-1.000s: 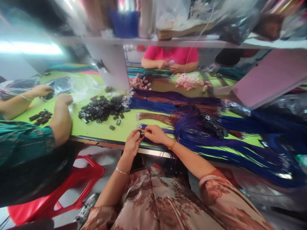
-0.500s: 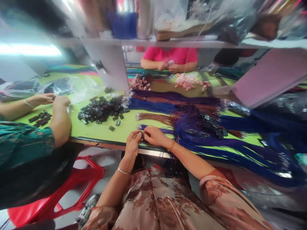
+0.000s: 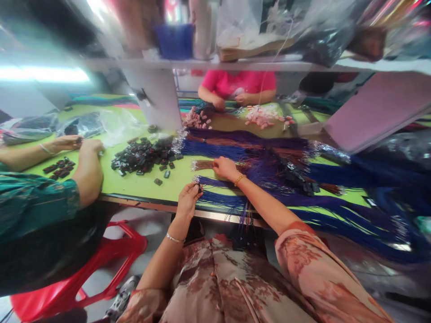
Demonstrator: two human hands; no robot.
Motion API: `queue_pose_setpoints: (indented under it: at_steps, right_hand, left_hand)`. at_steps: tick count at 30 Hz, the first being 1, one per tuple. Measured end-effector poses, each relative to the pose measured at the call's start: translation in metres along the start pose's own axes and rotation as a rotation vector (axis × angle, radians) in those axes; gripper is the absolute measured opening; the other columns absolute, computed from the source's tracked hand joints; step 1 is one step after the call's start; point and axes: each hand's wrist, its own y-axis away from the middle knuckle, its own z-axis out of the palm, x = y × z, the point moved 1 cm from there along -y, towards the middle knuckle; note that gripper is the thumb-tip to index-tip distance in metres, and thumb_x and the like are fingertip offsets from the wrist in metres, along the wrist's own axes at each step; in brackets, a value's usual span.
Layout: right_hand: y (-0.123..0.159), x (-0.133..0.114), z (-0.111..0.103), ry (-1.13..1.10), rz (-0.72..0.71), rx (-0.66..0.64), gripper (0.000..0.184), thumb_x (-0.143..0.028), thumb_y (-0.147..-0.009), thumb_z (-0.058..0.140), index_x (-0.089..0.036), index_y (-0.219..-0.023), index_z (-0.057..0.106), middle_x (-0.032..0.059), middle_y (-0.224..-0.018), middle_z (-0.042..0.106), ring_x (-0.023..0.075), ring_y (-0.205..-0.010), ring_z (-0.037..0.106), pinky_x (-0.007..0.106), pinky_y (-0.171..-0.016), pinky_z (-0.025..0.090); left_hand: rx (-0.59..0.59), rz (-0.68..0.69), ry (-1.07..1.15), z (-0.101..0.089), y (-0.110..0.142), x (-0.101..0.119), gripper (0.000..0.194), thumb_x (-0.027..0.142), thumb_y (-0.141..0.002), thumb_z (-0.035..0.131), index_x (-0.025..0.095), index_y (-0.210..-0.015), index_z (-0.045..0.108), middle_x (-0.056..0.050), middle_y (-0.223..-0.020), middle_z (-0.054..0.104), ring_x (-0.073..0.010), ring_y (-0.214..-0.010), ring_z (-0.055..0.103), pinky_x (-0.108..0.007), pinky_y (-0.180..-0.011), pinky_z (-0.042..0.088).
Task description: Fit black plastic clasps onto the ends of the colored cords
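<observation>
My left hand (image 3: 188, 197) pinches a small black plastic connector housing (image 3: 200, 188) near the table's front edge. Over the bundle of brown wires (image 3: 204, 165) is my right hand (image 3: 226, 168), its fingers drawn together on the wires a little behind their metal-tipped ends; how many it grips is hidden. Blue wires (image 3: 218, 181) with metal terminals lie between my two hands, and more blue wires (image 3: 218, 198) run just in front. To the left, a heap of black connector housings (image 3: 143, 154) covers part of the green tabletop (image 3: 134, 185).
At the left, a co-worker's hands (image 3: 89, 146) work beside a small group of dark housings (image 3: 59, 168). Across the table sits a person in a pink top (image 3: 239, 83), behind pink and white connectors (image 3: 262, 115). A loaded shelf (image 3: 208, 65) spans above. A red stool (image 3: 124, 251) stands lower left.
My right hand has left the black connector housing at my left hand and moved forward and right onto the brown wires. My left hand stays nearly in place, still holding the housing.
</observation>
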Motion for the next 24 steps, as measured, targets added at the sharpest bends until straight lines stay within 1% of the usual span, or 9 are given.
queue_pose_setpoints:
  at_steps: [4, 6, 9, 12, 15, 19, 22, 24]
  right_hand:
    - [-0.004, 0.005, 0.006, 0.015, -0.059, -0.024, 0.021, -0.025, -0.089, 0.047, -0.020, -0.093, 0.068, 0.0096, -0.099, 0.067, 0.0211, -0.087, 0.061, 0.027, -0.069, 0.038]
    - [-0.004, 0.006, 0.005, 0.031, -0.094, -0.012, 0.022, -0.023, -0.089, 0.046, -0.020, -0.096, 0.066, 0.0102, -0.101, 0.067, 0.0212, -0.087, 0.061, 0.027, -0.069, 0.038]
    - [-0.004, 0.007, 0.002, 0.058, -0.095, 0.006, 0.023, -0.022, -0.090, 0.043, -0.017, -0.101, 0.063, 0.0126, -0.099, 0.067, 0.0216, -0.083, 0.061, 0.028, -0.068, 0.036]
    - [-0.006, 0.004, -0.001, 0.003, -0.122, 0.016, 0.023, -0.022, -0.090, 0.044, -0.016, -0.103, 0.061, 0.0122, -0.095, 0.069, 0.0201, -0.078, 0.060, 0.027, -0.067, 0.034]
    - [-0.010, -0.007, -0.003, -0.105, -0.225, 0.020, 0.020, -0.021, -0.087, 0.047, -0.015, -0.095, 0.064, 0.0089, -0.091, 0.070, 0.0174, -0.076, 0.058, 0.025, -0.067, 0.033]
    - [-0.019, -0.032, -0.003, -0.186, -0.324, 0.020, 0.020, -0.022, -0.084, 0.048, -0.015, -0.085, 0.066, 0.0061, -0.083, 0.070, 0.0147, -0.068, 0.054, 0.024, -0.062, 0.031]
    - [-0.027, -0.045, -0.001, -0.185, -0.348, 0.001, 0.020, -0.022, -0.081, 0.050, -0.014, -0.083, 0.068, 0.0059, -0.082, 0.070, 0.0142, -0.067, 0.053, 0.024, -0.061, 0.030]
    - [-0.032, -0.049, 0.001, -0.169, -0.316, -0.013, 0.020, -0.023, -0.080, 0.051, -0.014, -0.084, 0.069, 0.0066, -0.084, 0.071, 0.0145, -0.068, 0.055, 0.024, -0.061, 0.031]
  left_hand:
    - [0.001, -0.011, 0.007, -0.001, 0.000, -0.001, 0.033, 0.026, -0.062, 0.082, 0.015, -0.086, 0.063, -0.004, -0.081, 0.070, -0.0109, -0.071, 0.065, -0.024, -0.070, 0.051]
    - [0.003, -0.011, 0.008, -0.001, 0.000, 0.000, 0.032, 0.026, -0.061, 0.082, 0.015, -0.086, 0.063, -0.004, -0.081, 0.070, -0.0110, -0.071, 0.065, -0.024, -0.070, 0.051]
    - [0.002, -0.016, 0.006, 0.000, 0.001, 0.000, 0.033, 0.027, -0.060, 0.082, 0.015, -0.086, 0.064, -0.004, -0.081, 0.070, -0.0109, -0.071, 0.065, -0.023, -0.069, 0.051]
    - [-0.003, -0.019, 0.005, 0.001, 0.001, 0.000, 0.034, 0.027, -0.060, 0.083, 0.015, -0.086, 0.064, -0.003, -0.081, 0.070, -0.0105, -0.071, 0.065, -0.023, -0.069, 0.051]
    - [-0.006, -0.012, 0.006, 0.000, 0.000, 0.000, 0.034, 0.026, -0.060, 0.082, 0.015, -0.086, 0.064, -0.003, -0.081, 0.070, -0.0105, -0.071, 0.065, -0.023, -0.069, 0.051]
    - [-0.005, -0.004, -0.001, 0.000, 0.000, -0.001, 0.034, 0.027, -0.061, 0.082, 0.015, -0.087, 0.063, -0.004, -0.081, 0.070, -0.0110, -0.071, 0.065, -0.023, -0.068, 0.050]
    - [-0.001, -0.001, -0.008, 0.000, 0.001, -0.001, 0.035, 0.027, -0.061, 0.082, 0.015, -0.088, 0.063, -0.004, -0.082, 0.070, -0.0110, -0.072, 0.065, -0.023, -0.068, 0.051]
    - [0.005, -0.003, -0.008, 0.000, 0.002, -0.001, 0.035, 0.027, -0.060, 0.082, 0.015, -0.087, 0.063, -0.003, -0.081, 0.070, -0.0107, -0.071, 0.065, -0.022, -0.068, 0.051]
